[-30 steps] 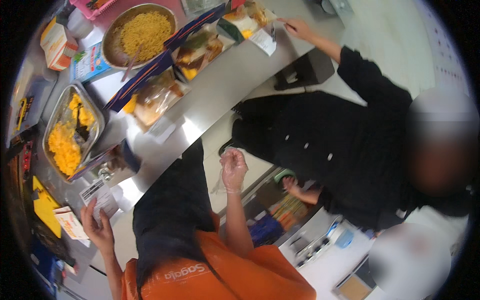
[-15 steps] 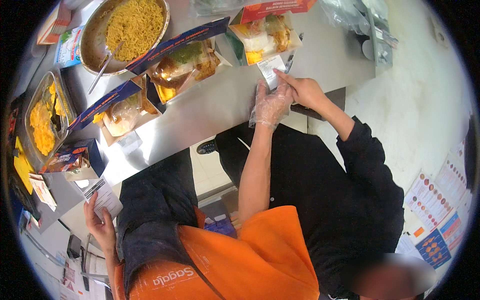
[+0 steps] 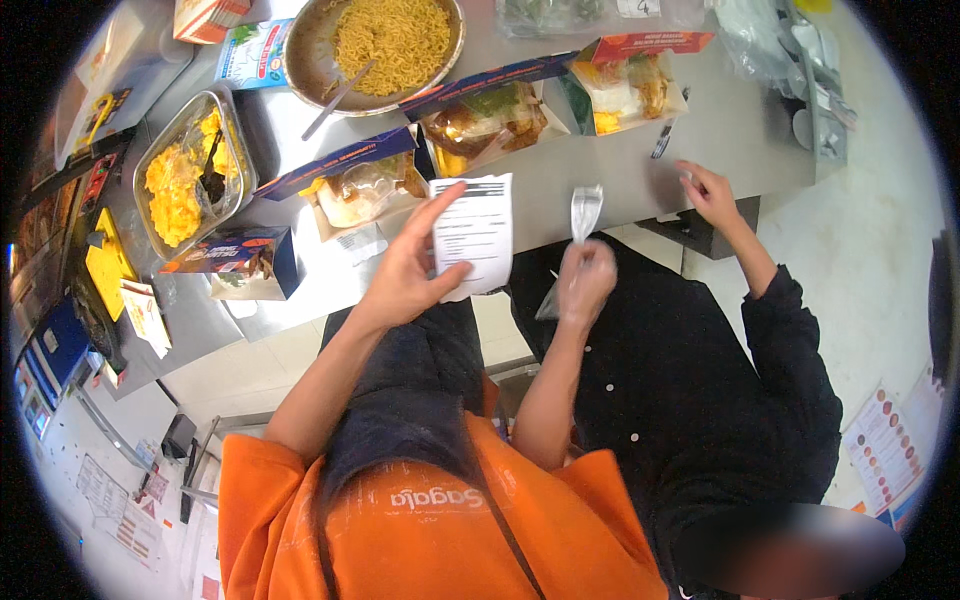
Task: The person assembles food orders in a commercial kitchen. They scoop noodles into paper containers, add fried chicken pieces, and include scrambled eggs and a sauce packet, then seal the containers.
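Head: L hand (image 3: 400, 277), half-curled, holds ppr slip (image 3: 482, 235)

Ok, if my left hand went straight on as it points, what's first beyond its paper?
Past the white slip, your left hand would probably meet the open food box left of the red-flapped box, or pass above it; height's unclear.

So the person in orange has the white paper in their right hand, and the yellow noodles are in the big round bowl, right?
Not quite: the head view shows the white paper in their left hand. The yellow noodles are in the big round bowl.
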